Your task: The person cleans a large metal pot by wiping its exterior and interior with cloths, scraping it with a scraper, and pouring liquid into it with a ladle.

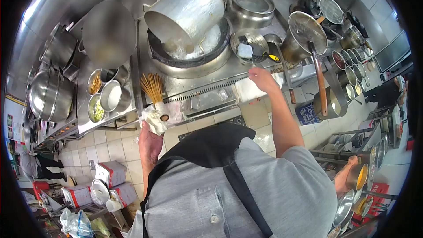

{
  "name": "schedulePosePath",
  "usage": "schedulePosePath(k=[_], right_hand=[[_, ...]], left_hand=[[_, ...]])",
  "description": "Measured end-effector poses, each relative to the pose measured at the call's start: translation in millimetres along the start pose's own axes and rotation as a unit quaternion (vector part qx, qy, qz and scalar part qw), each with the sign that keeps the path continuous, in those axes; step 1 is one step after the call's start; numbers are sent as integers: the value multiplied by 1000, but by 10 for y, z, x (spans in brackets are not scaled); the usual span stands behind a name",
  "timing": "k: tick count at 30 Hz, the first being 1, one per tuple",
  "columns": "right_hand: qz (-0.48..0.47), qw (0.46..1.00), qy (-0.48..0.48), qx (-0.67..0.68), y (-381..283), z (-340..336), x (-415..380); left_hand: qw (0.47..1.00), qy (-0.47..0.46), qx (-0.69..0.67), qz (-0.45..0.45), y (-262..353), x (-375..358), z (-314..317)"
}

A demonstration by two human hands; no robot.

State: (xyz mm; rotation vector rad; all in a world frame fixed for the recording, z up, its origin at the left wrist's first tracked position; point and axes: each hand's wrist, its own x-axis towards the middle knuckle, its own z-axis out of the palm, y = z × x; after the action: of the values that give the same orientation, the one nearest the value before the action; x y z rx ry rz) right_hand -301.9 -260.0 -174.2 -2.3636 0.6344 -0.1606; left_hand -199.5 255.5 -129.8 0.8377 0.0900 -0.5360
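My left hand [151,144] is closed on a crumpled white cloth [152,121] at the stove's front edge. Beside the cloth lies a bamboo brush [152,87], its bristles pointing away from me and the round handle end facing me. My right hand [263,80] hangs over the front edge with its fingers curled together; whatever is in them, if anything, is hidden. Just beyond it a perforated strainer [263,42] holds a pale block and a black-and-yellow handle [273,57]. A large aluminium pot [187,13] lies tilted in the wok [194,71], over foamy liquid.
A lidded steel pot [252,6] stands at the back. To the right are a strainer over a pot [307,33], a wooden-handled ladle [322,92] and several seasoning containers. Food containers [113,96] stand left. Another person [37,163] is at far left; a rack is behind right.
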Motion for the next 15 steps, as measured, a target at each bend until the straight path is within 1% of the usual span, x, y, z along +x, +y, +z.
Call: schedulePosePath(k=[3,4,7,8,11,12,14,15], right_hand=[[-14,998,31,-47,90,-32,570],[-16,993,27,-118,148,-33,772],[-56,982,68,-164,438,37,1222],[12,988,26,-151,578,70,1454],[67,966,6,-249,485,46,1537],[32,960,2,-279,561,96,1576],[-39,940,-6,-339,709,213,1664],[-47,945,-20,-322,748,226,1689]], left_hand=[[998,-65,13,-20,-24,194,-102],[998,-56,15,-7,-35,211,-49],[1000,2,18,14,-54,208,179],[1000,-2,18,14,-58,214,169],[999,39,7,30,-136,247,169],[997,72,-8,27,-150,272,167],[995,96,-15,37,-215,299,164],[993,111,-19,42,-247,282,190]])
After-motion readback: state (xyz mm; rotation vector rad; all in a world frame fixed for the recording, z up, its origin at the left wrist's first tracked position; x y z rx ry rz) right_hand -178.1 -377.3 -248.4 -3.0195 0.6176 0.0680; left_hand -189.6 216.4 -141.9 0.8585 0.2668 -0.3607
